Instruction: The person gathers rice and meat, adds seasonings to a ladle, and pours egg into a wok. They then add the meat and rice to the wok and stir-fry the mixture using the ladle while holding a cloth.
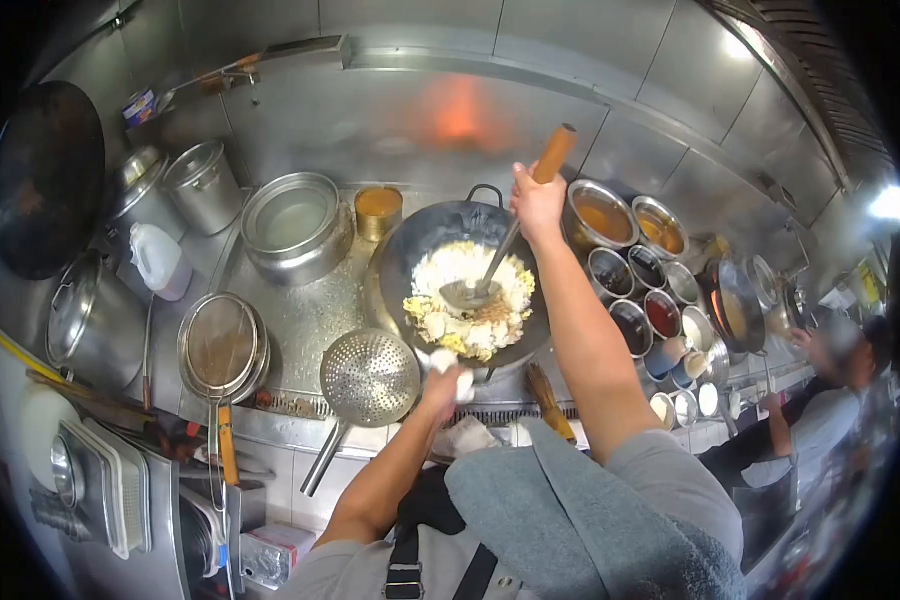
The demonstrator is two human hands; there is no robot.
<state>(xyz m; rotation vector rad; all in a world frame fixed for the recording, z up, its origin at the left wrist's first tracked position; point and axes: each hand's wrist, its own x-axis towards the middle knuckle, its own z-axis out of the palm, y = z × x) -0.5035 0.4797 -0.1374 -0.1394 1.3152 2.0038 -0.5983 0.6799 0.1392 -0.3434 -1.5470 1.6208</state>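
A black wok (410,235) on the stove holds white rice with yellow bits that look like egg (470,335). My right hand (540,205) is closed around the wooden handle of a wok spatula (500,262), whose metal head rests in the rice. At the wok's near rim, my left hand (445,388) grips a white cloth (440,362), pressed against the edge. Just left of that hand lies a perforated strainer (370,378), its handle pointing toward me.
A large metal pot (298,230) and a tin of orange-brown contents (378,212) stand left of the wok. Sauce containers (662,314) crowd the right. A brush (550,402) lies near the front edge. Another person (820,430) works at far right.
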